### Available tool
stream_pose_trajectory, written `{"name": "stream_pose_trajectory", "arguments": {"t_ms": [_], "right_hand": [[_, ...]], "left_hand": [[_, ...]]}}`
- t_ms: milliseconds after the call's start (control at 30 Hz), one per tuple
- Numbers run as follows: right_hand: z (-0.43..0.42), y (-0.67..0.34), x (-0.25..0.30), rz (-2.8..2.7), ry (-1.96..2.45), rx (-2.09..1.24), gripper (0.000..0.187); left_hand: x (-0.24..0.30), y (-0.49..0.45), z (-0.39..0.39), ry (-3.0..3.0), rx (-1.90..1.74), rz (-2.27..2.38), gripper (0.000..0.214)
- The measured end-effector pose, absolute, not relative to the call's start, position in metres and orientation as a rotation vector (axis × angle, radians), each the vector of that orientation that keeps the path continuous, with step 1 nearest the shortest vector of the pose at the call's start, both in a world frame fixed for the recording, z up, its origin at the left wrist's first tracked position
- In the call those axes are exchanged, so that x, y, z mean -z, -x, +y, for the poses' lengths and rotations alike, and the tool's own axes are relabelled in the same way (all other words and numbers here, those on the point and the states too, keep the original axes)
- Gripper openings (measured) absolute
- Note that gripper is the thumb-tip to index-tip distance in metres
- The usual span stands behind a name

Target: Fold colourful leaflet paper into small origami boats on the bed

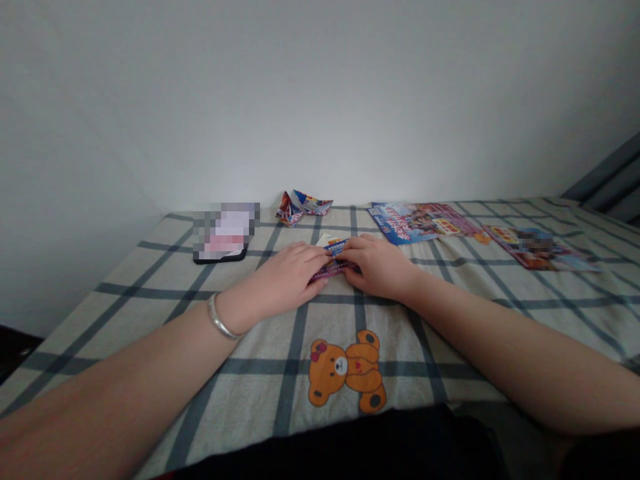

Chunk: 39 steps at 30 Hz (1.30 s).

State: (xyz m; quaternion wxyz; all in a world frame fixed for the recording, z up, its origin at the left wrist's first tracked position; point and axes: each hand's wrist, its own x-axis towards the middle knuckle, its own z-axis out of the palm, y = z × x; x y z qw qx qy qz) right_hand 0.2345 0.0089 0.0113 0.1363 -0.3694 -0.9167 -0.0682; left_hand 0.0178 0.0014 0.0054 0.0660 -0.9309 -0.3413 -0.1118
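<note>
In the middle of the table, a small folded sheet of printed paper (331, 264), blue and purple, lies between my two hands. My left hand (289, 279), with a silver bangle (219, 319) at the wrist, holds its left side, fingers on top and thumb at the near edge. From the other side, my right hand (379, 268) grips the paper with bent fingers close to the left fingertips. A pale, partly coloured corner sticks out behind the fingers. Much of the paper is hidden under both hands.
Folded paper shapes (303, 208) stand near the wall. A phone (225, 233) with a blurred screen lies to the left. At the right are a printed flyer (415, 223) and another flyer (543, 250). A checked tablecloth (260, 393) with a printed bear covers the table.
</note>
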Motion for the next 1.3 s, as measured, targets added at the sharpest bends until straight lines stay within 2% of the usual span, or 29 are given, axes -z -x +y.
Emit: {"name": "stream_pose_trajectory", "arguments": {"t_ms": [233,433,733,1167,1300], "right_hand": [[0.012,-0.238,-0.012,-2.614,1.121,0.19,0.027],[0.012,-0.239,-0.019,-2.587,1.299,0.194,0.027],[0.013,-0.242,-0.022,-2.53,1.539,0.358,0.032],[0.014,-0.246,-0.024,-2.449,1.736,0.513,0.039],[0.017,-0.248,-0.021,-2.435,1.705,0.529,0.037]], "left_hand": [[-0.013,-0.018,-0.002,2.698,0.304,-1.081,0.026],[-0.015,-0.017,-0.009,2.474,0.22,-1.293,0.031],[-0.017,-0.021,-0.02,2.296,0.108,-1.242,0.036],[-0.019,-0.014,-0.015,2.373,0.143,-1.179,0.035],[-0.013,-0.015,-0.012,2.399,0.231,-1.262,0.025]]}}
